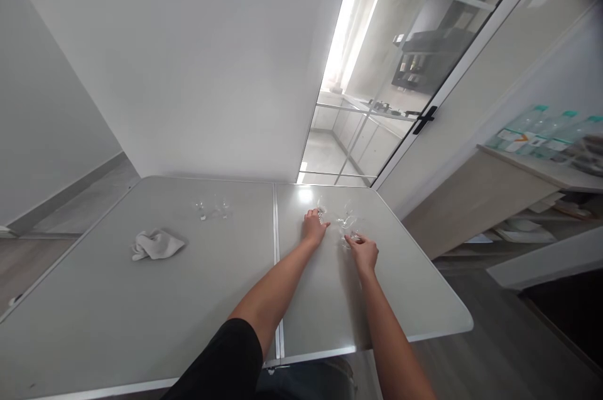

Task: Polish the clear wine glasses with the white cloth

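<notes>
Both my arms reach out over a grey folding table (pixel 141 318). My left hand (pixel 313 226) rests at the foot of a clear stemmed glass (pixel 322 206), fingers curled against it. My right hand (pixel 362 252) pinches the base of another clear glass (pixel 347 221) just to the right. Two more small clear glasses (pixel 211 208) stand apart on the left half of the table, out of reach of either hand.
A crumpled grey cloth (pixel 155 244) lies on the table's left half. A white wall panel and a glass door (pixel 400 73) stand behind the table. To the right, a wooden shelf (pixel 527 167) carries several plastic water bottles (pixel 541 130).
</notes>
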{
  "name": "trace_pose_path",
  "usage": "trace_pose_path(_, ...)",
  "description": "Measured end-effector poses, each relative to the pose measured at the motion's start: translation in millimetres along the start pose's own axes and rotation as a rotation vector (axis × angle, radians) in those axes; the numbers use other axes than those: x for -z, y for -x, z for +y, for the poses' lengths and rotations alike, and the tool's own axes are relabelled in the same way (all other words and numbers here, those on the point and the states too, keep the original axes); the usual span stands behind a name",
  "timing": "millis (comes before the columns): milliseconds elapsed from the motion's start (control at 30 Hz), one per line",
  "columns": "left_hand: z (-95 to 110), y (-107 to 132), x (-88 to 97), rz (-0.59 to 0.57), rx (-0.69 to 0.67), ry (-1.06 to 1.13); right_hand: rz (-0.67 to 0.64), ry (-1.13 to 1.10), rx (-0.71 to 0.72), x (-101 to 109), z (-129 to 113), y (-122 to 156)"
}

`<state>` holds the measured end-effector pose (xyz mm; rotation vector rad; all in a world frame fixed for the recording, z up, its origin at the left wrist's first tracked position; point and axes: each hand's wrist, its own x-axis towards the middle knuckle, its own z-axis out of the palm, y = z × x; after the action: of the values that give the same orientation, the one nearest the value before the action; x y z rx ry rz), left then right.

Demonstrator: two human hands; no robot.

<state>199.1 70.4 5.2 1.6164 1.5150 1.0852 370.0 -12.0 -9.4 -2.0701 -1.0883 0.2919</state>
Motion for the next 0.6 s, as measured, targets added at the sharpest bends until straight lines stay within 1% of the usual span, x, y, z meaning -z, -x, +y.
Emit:
trace_pose_path(100,3,-3,0.6,-0.016,-0.002,0.008,0.04,-0.012,0.015,-5,0,1)
trace_pose_path(167,8,-4,5.9,-0.039,-0.014,0.019,0.075,-0.017,0.027,-4,0,3)
trace_pose_path(233,14,2,17.7,-0.039,-0.031,0.03,0.086,-0.014,0.038,-2,0,8)
trace_pose_path(300,16,16,38.8,-0.009,-0.045,0.033,0.101,-0.005,0.069,2,0,16)
trace_pose_path(367,13,38,69.7,0.04,-0.064,0.034,0.155,-0.005,0.128,4,-2,26)
trace_pose_path(433,2,61,108.8,0.119,-0.108,0.068,0.201,-0.026,0.207,-1,-12,39)
trace_pose_path(467,-6,72,130.6,0.175,-0.119,0.093,0.193,-0.04,0.252,-7,-21,48)
trace_pose_path(533,-27,89,176.3,0.311,-0.093,0.106,0.112,-0.086,0.339,-23,-49,70)
trace_pose_path(600,-52,98,220.9,0.406,-0.021,0.057,-0.047,-0.155,0.431,-46,-85,98)
